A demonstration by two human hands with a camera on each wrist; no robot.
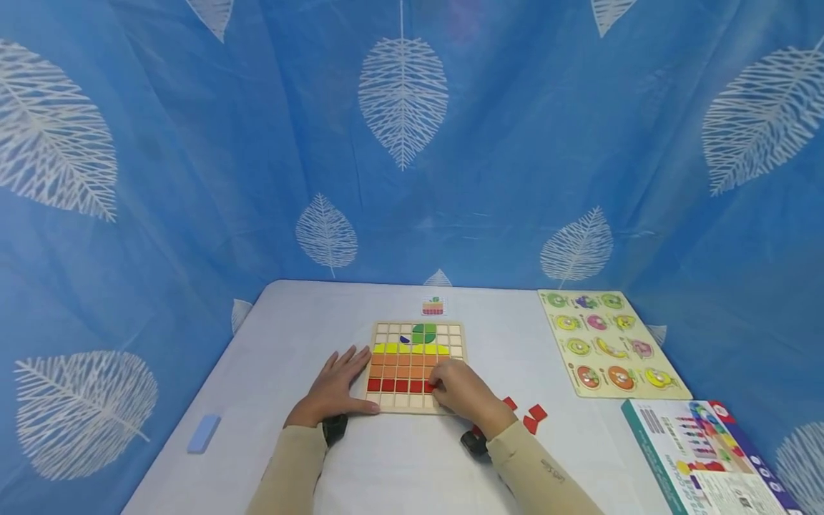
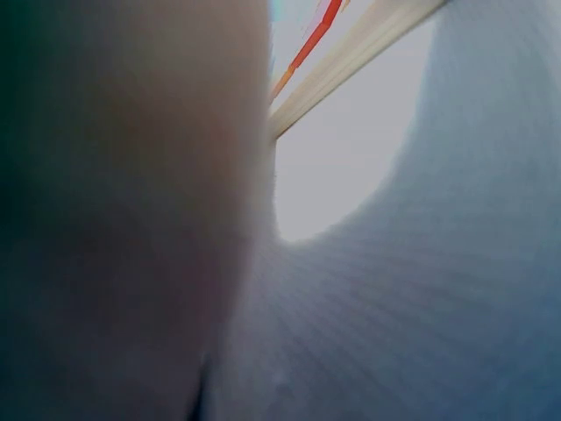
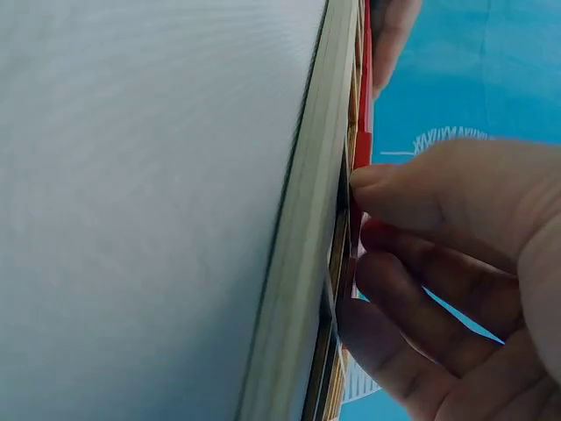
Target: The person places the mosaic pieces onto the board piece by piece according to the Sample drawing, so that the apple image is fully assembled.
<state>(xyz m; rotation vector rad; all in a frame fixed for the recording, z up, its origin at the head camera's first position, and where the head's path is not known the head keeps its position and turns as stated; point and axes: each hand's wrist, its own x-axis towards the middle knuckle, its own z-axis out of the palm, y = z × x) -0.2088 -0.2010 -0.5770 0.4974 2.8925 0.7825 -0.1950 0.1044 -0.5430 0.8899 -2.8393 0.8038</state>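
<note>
A wooden grid board [image 1: 412, 413] lies mid-table. On it are a row of red tiles [image 1: 388, 385], orange tiles [image 1: 390, 366], yellow pieces [image 1: 412, 349], a green shape [image 1: 423, 333] and a small dark blue piece [image 1: 404, 340]. My left hand [image 1: 337, 386] rests at the board's left edge with its fingers spread and the thumb by the lower left corner. At the right end of the red row, my right hand [image 1: 465, 390] pinches a red tile [image 3: 361, 151]; its fingers partly hide that tile. In the left wrist view the hand is a blur.
Several loose red tiles [image 1: 538, 413] lie right of the board, partly behind the right forearm. A small picture card [image 1: 434, 306] sits beyond the board. At right are a fruit puzzle board [image 1: 613, 350] and a printed box [image 1: 708, 458]; a blue block [image 1: 204, 433] lies at left.
</note>
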